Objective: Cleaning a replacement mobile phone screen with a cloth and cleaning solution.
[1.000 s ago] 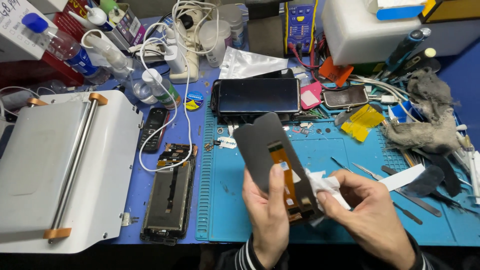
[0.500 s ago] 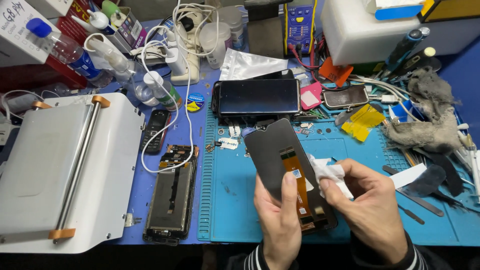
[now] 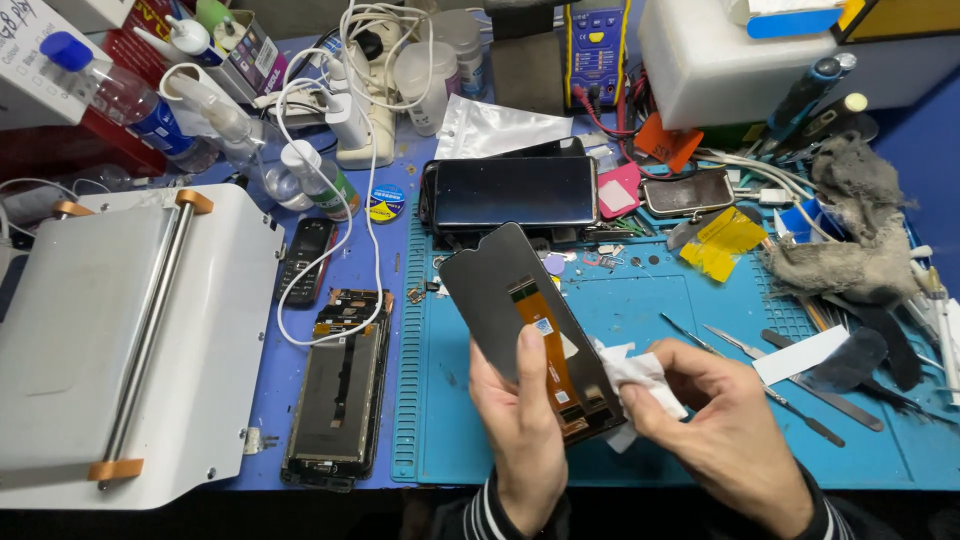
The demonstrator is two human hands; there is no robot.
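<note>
Left hand (image 3: 525, 440) grips a dark rectangular phone screen panel (image 3: 520, 320), back facing up; right hand (image 3: 725, 430), at its 4 o'clock, pinches a crumpled white wipe (image 3: 640, 375) against it.

A dark grey phone screen panel (image 3: 520, 320) is held tilted above the table, back side up, an orange flex ribbon running down it. A crumpled white wipe (image 3: 640, 375) touches its lower right edge.
</note>
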